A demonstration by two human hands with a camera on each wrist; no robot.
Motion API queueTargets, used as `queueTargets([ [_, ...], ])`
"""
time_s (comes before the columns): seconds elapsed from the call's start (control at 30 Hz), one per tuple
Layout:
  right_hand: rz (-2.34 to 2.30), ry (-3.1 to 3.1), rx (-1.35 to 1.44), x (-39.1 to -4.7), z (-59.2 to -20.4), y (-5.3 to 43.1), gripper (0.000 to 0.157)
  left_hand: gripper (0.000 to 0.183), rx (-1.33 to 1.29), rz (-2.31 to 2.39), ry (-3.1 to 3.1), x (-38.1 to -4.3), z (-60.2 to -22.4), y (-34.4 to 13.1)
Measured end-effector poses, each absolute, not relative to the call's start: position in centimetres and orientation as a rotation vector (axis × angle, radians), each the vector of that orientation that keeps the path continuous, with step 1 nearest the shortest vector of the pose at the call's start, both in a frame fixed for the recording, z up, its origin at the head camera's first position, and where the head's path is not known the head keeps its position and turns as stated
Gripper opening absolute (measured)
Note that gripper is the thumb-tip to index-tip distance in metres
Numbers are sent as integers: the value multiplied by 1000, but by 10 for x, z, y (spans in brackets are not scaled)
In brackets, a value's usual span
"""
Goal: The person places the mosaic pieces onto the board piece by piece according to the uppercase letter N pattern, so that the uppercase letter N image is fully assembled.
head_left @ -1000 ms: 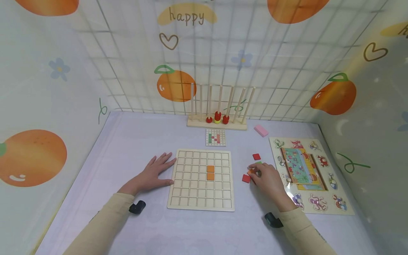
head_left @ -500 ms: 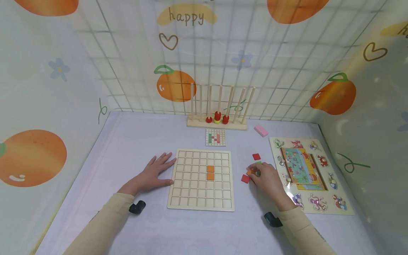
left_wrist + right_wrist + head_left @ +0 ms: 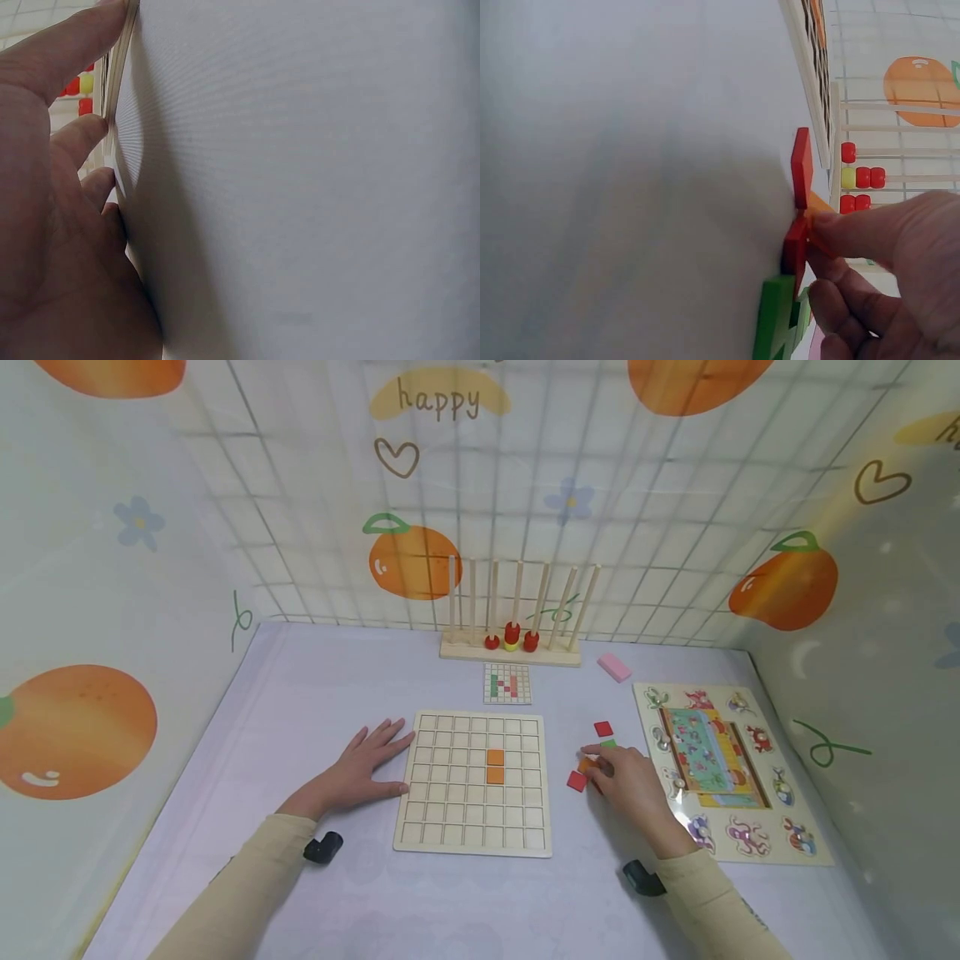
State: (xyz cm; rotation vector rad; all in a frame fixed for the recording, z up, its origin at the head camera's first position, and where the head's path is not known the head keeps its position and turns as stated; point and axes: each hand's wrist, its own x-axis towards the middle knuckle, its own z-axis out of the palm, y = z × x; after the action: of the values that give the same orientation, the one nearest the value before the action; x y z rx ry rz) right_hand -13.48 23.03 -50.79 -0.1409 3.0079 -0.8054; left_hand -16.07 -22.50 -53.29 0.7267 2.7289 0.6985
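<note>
My left hand (image 3: 363, 768) lies with fingers spread on the table, its thumb and fingertips at the left edge of the wooden grid board (image 3: 450, 842). Two orange square tiles (image 3: 495, 757) sit in the board's cells, one above the other. Right of the board, my right hand (image 3: 630, 785) has thumb and index finger about another orange tile (image 3: 820, 206), which it pinches in the right wrist view. Beside it lies a red tile (image 3: 577, 781). Another red tile (image 3: 603, 728) and a green tile (image 3: 608, 744) are farther back. Green tiles (image 3: 775, 315) lie near my fingers, partly hidden.
Behind the board lies a small pattern card (image 3: 507, 683). A wooden peg stand (image 3: 465, 650) with red and yellow beads is at the back, with a pink block (image 3: 614, 667) to its right. At the far right lies a sea-animal knob puzzle (image 3: 720, 835).
The red tile nearest my right thumb has slid slightly left. My right index finger has lifted and straightened a little, so more of the orange tile shows. My left hand has stayed still.
</note>
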Motion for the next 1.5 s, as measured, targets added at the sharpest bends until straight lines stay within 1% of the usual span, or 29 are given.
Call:
queueTargets([
  [0.23, -836, 2973, -71, -135, -509, 231, 19, 93, 735, 705, 2725, -160, -533, -225],
  [0.6, -923, 2934, -51, -135, -509, 232, 17, 93, 726, 698, 2727, -160, -533, -224],
  [0.9, -1015, 2932, -84, -133, -507, 230, 20, 92, 723, 706, 2719, -160, -531, -224],
  [1.23, -1010, 2899, -56, -129, -500, 221, 21, 92, 735, 699, 2725, -161, -532, -226],
  [1.5, -1101, 2867, -126, -124, -499, 209, 19, 92, 740, 706, 2724, -161, -532, -226],
])
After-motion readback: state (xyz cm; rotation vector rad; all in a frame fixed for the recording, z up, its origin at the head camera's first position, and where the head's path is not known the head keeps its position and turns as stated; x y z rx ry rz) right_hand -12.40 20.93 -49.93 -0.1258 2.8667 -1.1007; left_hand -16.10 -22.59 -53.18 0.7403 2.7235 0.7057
